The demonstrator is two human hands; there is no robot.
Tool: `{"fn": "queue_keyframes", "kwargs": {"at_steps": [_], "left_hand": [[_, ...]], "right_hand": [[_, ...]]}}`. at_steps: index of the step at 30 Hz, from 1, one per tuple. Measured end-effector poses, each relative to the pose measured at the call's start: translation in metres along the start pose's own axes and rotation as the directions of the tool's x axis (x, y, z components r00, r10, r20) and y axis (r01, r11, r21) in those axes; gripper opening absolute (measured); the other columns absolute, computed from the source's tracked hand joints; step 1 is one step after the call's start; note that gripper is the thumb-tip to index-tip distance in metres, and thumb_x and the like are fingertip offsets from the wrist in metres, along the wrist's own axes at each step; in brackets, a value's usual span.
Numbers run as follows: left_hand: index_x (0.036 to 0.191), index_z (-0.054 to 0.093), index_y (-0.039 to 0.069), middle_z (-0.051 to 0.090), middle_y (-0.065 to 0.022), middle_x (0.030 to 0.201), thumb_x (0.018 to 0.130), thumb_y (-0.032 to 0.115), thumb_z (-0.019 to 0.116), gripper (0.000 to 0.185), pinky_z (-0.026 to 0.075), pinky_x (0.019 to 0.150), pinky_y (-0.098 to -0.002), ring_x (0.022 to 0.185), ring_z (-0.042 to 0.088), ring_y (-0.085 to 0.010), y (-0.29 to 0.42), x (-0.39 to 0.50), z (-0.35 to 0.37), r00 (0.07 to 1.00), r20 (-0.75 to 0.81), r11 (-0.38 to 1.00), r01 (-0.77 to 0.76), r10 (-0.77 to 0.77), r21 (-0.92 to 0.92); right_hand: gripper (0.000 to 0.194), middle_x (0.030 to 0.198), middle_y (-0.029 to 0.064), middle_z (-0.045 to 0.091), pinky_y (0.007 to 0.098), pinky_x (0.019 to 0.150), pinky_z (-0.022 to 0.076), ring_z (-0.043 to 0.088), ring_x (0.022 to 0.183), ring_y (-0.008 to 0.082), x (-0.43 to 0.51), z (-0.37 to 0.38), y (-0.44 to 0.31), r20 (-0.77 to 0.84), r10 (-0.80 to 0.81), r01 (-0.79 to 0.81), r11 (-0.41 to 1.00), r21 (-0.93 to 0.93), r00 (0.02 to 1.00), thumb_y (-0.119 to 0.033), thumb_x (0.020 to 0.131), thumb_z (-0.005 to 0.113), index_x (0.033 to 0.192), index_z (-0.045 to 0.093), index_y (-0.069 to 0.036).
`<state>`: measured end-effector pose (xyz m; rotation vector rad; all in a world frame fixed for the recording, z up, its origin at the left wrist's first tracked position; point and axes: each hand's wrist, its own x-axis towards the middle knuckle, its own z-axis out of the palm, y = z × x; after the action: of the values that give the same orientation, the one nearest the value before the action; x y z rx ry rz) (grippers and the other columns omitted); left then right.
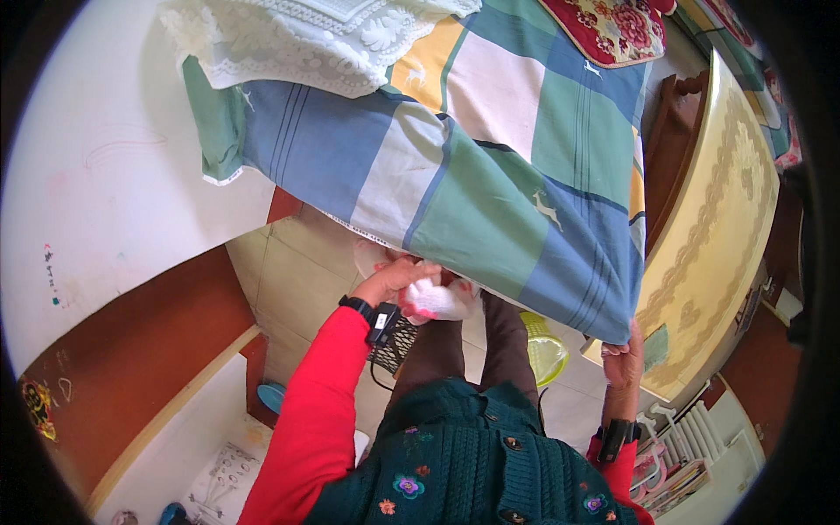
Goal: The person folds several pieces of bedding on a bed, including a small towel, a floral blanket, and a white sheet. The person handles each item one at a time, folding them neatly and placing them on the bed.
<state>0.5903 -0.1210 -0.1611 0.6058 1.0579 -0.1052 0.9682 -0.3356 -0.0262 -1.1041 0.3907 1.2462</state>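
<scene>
A checked cloth in blue, green, yellow and white with deer figures [479, 210] is spread before me, its near edge hanging down. My right hand [625, 351] grips the cloth's near right corner. Beside the cloth's near edge, my left hand [397, 279] is on a bunched white and pink fabric item [436, 298], partly under the edge; its grip is not clear. A white lace cloth [308, 46] lies over the far left part of the checked cloth. At the far right corner rests a red floral quilted piece [617, 29].
A white wall [111, 151] rises at left. A cream patterned panel [709, 249] stands close at right. On the tiled floor [302, 275] are a black mesh basket [394, 344] and a yellow-green plastic basket [545, 351] by my legs. A white rack [689, 433] stands lower right.
</scene>
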Motion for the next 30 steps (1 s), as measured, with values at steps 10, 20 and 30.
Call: {"fn": "queue_keyframes", "kwargs": {"at_steps": [10, 20, 30], "left_hand": [[0.117, 0.055, 0.005, 0.066, -0.0051, 0.099, 0.084, 0.045, 0.062, 0.052, 0.049, 0.088, -0.0321, 0.092, 0.063, -0.0171, 0.042, -0.032, 0.012, 0.861, -0.368, 0.784, -0.485, 0.352, -0.386], [0.102, 0.062, 0.001, 0.063, -0.0023, 0.082, 0.082, 0.022, 0.062, 0.029, 0.045, 0.058, -0.0242, 0.066, 0.056, -0.0095, 0.03, -0.089, -0.018, 0.752, -0.559, 0.934, -0.228, 0.348, 0.275], [0.08, 0.064, 0.001, 0.06, 0.0, 0.069, 0.083, 0.016, 0.062, 0.015, 0.043, 0.055, -0.0252, 0.06, 0.053, -0.0073, -0.003, -0.122, -0.021, 0.602, -0.687, 0.898, -0.401, 0.407, 0.181]], "right_hand": [[0.011, 0.069, -0.0053, 0.053, 0.0157, 0.042, 0.0326, 0.037, 0.046, 0.0004, -0.009, 0.011, -0.018, -0.064, -0.019, -0.013, 0.883, -0.47, 0.998, -0.012, 0.091, 0.052, 0.1, 0.055, -0.006], [0.01, 0.061, 0.0047, 0.058, 0.0259, 0.041, 0.0419, 0.052, 0.044, 0.0117, 0.067, -0.044, 0.057, -0.126, -0.05, -0.091, 0.447, -0.89, 0.991, -0.01, 0.081, 0.059, 0.079, 0.061, 0.0], [0.013, 0.066, 0.003, 0.06, 0.023, 0.044, 0.0436, 0.053, 0.047, 0.01, 0.041, -0.024, 0.039, -0.121, -0.046, -0.058, 0.678, -0.733, 0.992, -0.014, 0.083, 0.061, 0.08, 0.061, -0.001]]}}
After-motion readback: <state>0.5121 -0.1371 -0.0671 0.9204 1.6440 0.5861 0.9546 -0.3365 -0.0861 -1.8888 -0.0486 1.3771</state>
